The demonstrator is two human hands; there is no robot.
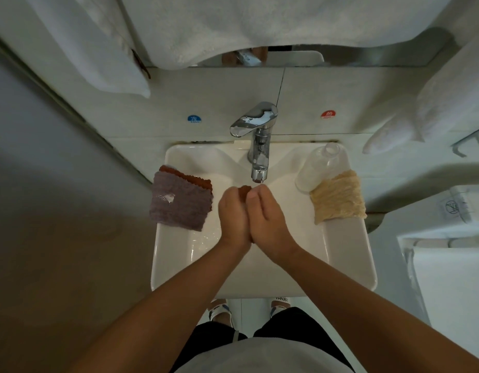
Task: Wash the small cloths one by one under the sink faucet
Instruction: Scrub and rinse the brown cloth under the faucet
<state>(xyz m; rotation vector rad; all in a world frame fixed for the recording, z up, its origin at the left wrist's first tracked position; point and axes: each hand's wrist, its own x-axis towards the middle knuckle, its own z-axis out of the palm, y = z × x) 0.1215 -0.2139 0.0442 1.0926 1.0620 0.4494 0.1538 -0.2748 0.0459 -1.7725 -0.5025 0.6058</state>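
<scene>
Two hands at frame centre, left hand (pixel 234 211) and right hand (pixel 268 214) pressed together, fingers curled round small reddish-brown cloth (pixel 245 189), likely squeezing it just below chrome faucet spout (pixel 258 176); mauve waffle cloth (pixel 180 203) atop rust-red cloth (pixel 195 179) on left rim of white ceramic sink (pixel 348 265), probably awaiting wash; pale yellow crinkled cloth (pixel 337 197) on right rim, beside clear plastic bottle (pixel 320 166).

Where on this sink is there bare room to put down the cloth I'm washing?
The near right rim, below the cream cloth, is bare, as is the near left rim below the purple cloth. The far corners are crowded: stacked cloths on the left, clear bottle and cream cloth on the right.
</scene>
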